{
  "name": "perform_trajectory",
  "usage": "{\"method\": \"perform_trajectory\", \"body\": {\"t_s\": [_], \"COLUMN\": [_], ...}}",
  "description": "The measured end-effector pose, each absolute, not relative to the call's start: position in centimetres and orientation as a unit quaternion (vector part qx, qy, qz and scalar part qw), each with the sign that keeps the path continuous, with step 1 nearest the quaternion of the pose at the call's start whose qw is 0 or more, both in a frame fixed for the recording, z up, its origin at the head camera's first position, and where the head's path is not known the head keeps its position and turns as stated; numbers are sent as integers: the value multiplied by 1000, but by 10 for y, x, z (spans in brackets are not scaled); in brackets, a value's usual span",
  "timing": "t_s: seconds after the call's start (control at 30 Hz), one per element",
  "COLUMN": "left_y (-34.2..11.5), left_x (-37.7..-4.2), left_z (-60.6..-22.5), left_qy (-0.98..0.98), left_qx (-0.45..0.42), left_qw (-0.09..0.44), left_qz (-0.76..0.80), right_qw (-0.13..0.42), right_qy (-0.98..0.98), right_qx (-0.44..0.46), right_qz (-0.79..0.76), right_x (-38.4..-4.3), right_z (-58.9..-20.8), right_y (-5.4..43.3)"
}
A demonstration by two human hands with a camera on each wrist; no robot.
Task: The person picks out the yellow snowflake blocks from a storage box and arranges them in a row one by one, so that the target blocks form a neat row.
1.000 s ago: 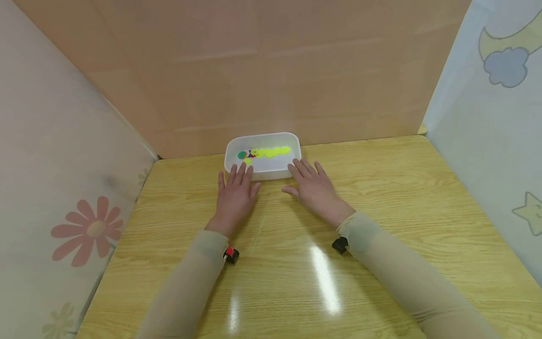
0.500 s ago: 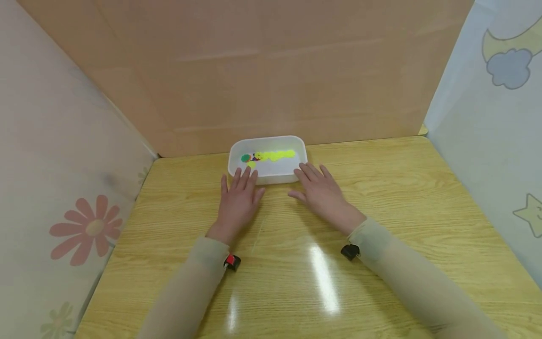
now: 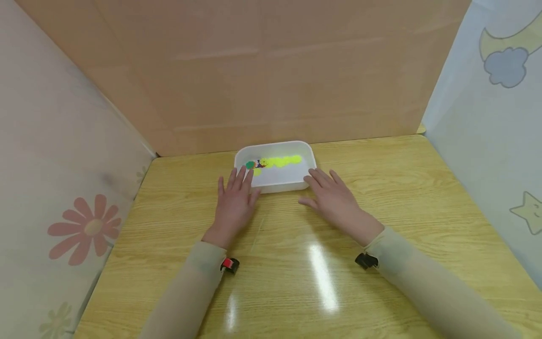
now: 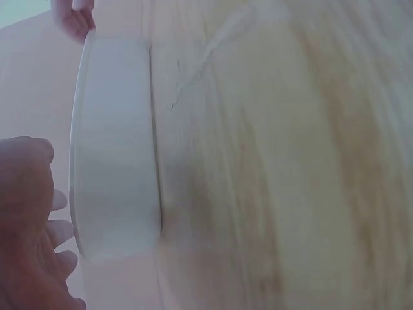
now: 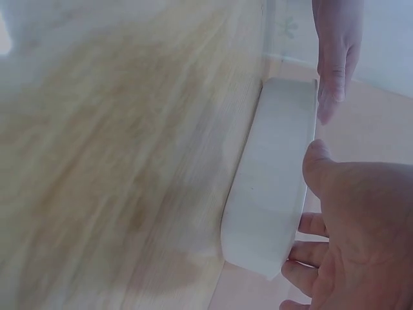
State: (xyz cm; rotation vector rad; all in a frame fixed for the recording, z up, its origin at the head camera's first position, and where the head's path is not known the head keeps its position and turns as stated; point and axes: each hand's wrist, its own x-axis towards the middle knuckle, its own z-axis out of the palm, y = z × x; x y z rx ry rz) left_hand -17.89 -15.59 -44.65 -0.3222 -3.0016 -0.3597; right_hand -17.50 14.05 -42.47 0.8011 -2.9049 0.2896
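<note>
A white plastic tub [image 3: 282, 187] sits on a wood-grain desk [image 3: 283, 268], its open side up, just in front of a brown panel [image 3: 271, 75] that rises behind it. On the tub's floor, a row of bright yellow discs [image 3: 282, 162] runs toward its right side, with a green disc [image 3: 250, 165] and a few small multicoloured pieces at the row's left end and a lone yellow disc [image 3: 257, 172] nearer the tub's front wall. Well to the tub's left, a pale wall carries a pink flower [image 3: 92, 228]; well to its right, another shows a cloud [image 3: 506, 68] and a star [image 3: 529, 213]. Two arms in beige sleeves reach in from the near side, a small black device at each wrist, palms turned down. The left hand [image 3: 234, 203] lies at the tub's near left corner, the right hand [image 3: 338, 198] at its near right corner, angled inward. Both hands' fingers are extended and slightly spread, thumbs held apart toward each other, gripping nothing; the right fingertips touch the tub's rim, while the left ones reach over it, their contact hard to tell.
</note>
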Motion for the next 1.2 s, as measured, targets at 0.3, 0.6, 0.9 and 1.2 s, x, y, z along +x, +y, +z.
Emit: {"method": "perform_trajectory", "body": {"t_s": [0.3, 0.6, 0.9, 1.2], "left_y": [-163, -163, -161, -161], "left_x": [-180, -187, -197, -200], "left_z": [-443, -440, -446, -463], "left_qy": [-974, -965, -941, -875], "left_qx": [-102, -78, -48, 6], "left_qw": [69, 56, 21, -21], "left_qz": [-192, -243, -334, -483], "right_qw": [81, 100, 98, 77], "right_qy": [-951, -945, -944, -945], "right_qx": [283, 301, 308, 311], "right_qz": [90, 83, 64, 70], "right_x": [-159, -144, -128, -119], "right_z": [-425, -425, -421, -420], "right_y": [156, 171, 181, 188]}}
